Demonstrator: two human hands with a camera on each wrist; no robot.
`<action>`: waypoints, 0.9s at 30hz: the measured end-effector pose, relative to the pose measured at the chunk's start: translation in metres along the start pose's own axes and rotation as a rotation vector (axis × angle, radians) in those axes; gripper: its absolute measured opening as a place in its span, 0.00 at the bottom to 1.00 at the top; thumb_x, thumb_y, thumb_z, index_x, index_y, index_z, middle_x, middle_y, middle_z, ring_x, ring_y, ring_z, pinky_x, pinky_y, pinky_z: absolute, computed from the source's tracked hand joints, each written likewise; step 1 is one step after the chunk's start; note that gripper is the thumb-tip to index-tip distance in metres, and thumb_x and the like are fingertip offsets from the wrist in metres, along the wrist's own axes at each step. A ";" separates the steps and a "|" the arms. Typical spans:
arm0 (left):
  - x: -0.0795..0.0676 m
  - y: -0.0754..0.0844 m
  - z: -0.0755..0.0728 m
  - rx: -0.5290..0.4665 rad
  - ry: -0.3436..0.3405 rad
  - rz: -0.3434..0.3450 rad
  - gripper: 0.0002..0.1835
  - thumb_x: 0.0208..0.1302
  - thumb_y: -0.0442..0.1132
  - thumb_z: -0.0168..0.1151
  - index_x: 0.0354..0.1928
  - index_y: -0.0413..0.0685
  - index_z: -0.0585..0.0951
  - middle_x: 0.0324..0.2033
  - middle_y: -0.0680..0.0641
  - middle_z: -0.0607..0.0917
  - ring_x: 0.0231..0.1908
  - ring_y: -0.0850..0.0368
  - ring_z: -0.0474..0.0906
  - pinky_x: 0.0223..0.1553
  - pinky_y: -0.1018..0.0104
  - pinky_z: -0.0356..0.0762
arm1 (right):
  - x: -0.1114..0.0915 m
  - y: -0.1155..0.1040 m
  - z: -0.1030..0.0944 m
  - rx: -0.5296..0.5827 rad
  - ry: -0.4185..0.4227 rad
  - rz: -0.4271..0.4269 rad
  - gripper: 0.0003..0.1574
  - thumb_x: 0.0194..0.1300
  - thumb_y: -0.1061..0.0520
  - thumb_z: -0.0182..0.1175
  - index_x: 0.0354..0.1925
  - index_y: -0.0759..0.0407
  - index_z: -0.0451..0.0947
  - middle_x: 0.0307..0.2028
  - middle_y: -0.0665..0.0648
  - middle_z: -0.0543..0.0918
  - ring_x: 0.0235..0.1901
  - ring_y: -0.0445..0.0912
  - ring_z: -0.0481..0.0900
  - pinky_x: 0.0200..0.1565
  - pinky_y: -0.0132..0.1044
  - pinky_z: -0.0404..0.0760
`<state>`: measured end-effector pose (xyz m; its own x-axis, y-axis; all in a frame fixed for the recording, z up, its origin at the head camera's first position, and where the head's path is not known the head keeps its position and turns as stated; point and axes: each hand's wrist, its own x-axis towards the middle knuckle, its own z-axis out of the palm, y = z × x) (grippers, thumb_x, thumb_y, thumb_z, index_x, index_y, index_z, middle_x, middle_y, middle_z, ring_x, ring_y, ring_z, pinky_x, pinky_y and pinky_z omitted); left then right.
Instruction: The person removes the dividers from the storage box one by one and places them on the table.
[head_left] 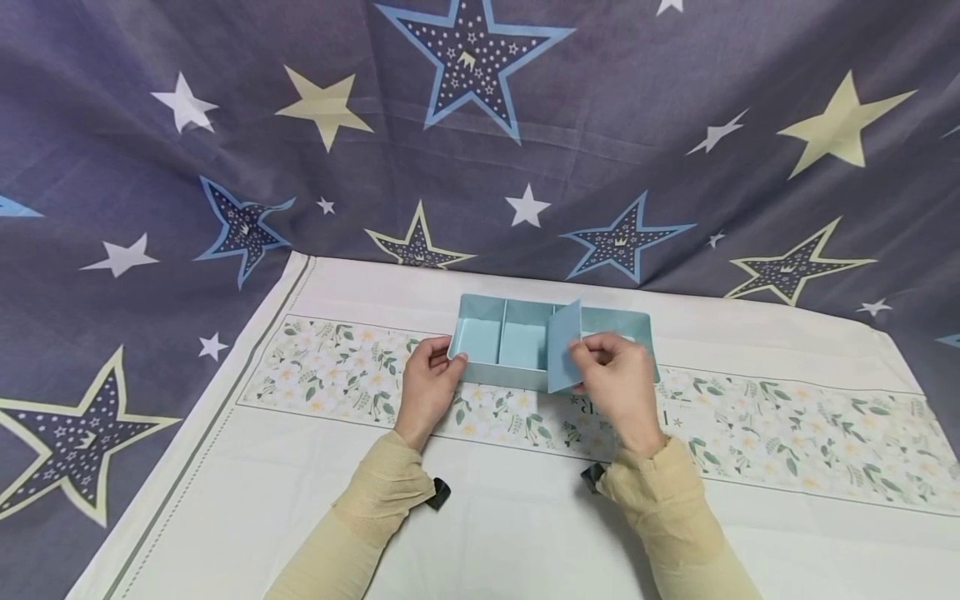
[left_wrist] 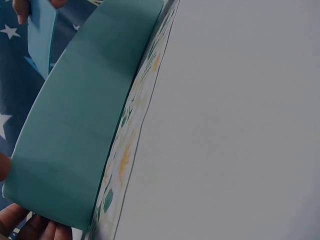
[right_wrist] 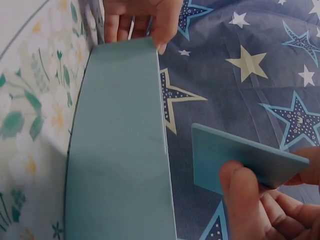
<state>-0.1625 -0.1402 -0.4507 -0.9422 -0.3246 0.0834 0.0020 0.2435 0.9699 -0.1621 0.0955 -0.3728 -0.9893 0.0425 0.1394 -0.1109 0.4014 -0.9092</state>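
Observation:
A light-blue rectangular storage box (head_left: 495, 374) rests on the white cloth, its open side up. My left hand (head_left: 427, 387) grips the box's left end, thumb at the front rim and fingers around the end wall. Between the thumb and fingers of my right hand (head_left: 624, 387) is a flat blue divider panel (right_wrist: 220, 150), pinched and tilted above the box's front wall. In the head view the panel overlaps the wall and hides part of the inside. A thin upright partition (head_left: 502, 333) stands in the box's left part.
The white tablecloth (head_left: 510, 533) carries a printed band of flowers and leaves (head_left: 322, 367) that runs under the box. Behind the table hangs a dark blue-grey curtain (head_left: 615, 100) with stars. Small black pieces (head_left: 438, 493) show at both sleeve cuffs.

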 end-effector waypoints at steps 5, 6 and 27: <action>0.000 0.000 0.000 -0.008 0.000 -0.005 0.21 0.60 0.34 0.63 0.53 0.31 0.75 0.48 0.34 0.78 0.47 0.47 0.78 0.51 0.59 0.78 | -0.004 -0.001 0.004 0.018 -0.024 0.015 0.10 0.64 0.57 0.61 0.33 0.64 0.83 0.23 0.60 0.84 0.15 0.49 0.81 0.20 0.39 0.83; 0.000 0.000 0.000 -0.009 -0.001 -0.007 0.21 0.60 0.34 0.63 0.53 0.31 0.75 0.48 0.34 0.78 0.47 0.47 0.78 0.51 0.59 0.78 | -0.005 -0.002 0.005 0.018 -0.028 0.017 0.10 0.64 0.57 0.61 0.33 0.64 0.83 0.23 0.59 0.84 0.15 0.49 0.81 0.20 0.39 0.83; 0.000 -0.001 0.000 -0.030 -0.006 -0.002 0.21 0.60 0.34 0.63 0.53 0.31 0.74 0.48 0.33 0.78 0.47 0.46 0.77 0.52 0.57 0.78 | -0.035 -0.005 0.023 0.067 -0.165 0.078 0.07 0.62 0.58 0.62 0.29 0.60 0.79 0.20 0.57 0.82 0.17 0.52 0.82 0.23 0.44 0.84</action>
<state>-0.1628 -0.1408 -0.4516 -0.9443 -0.3193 0.0799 0.0098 0.2154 0.9765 -0.1292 0.0713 -0.3824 -0.9966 -0.0816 0.0066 -0.0340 0.3403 -0.9397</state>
